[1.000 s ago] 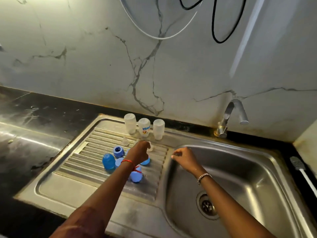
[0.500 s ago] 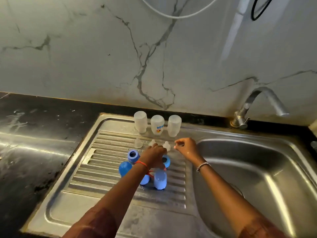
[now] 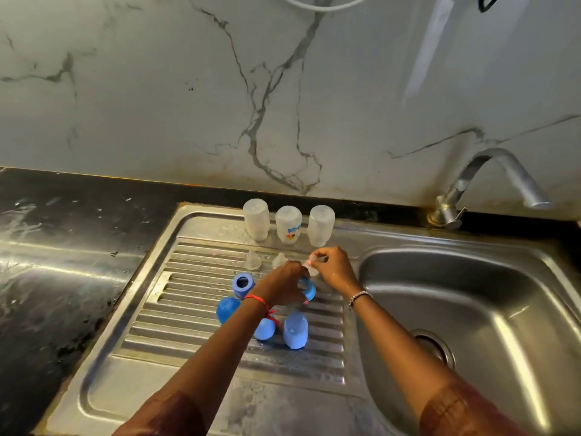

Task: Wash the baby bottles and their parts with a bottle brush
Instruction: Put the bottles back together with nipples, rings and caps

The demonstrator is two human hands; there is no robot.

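Baby bottles [image 3: 288,225], three, stand upended in a row at the back of the drainboard [image 3: 195,309]; the middle one's coloured print is unreadable. Right hand [image 3: 333,269] pinches a clear teat [image 3: 312,267]. Left hand [image 3: 283,286] curls over a blue ring [image 3: 310,291]; whether it grips is unclear.
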